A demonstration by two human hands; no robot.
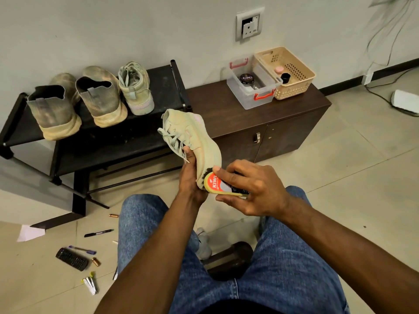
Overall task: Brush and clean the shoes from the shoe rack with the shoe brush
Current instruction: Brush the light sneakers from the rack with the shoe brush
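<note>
Left hand (190,177) grips pale beige lace-up fabric sneaker (195,134); right hand (251,191) fingers curl around red-labelled wooden shoe brush (223,185), bristles against sneaker toe.

I see a pale beige lace-up shoe (195,137) raised above my lap, toe end down toward me, laces hanging loose. The shoe brush (221,184), wooden-backed with a red KIWI label and black bristles, lies against the shoe's toe. Three more shoes stand on the black shoe rack (158,82): two dusty grey slip-ons (53,109) (101,98) and the matching beige shoe (136,87), heels toward me.
</note>
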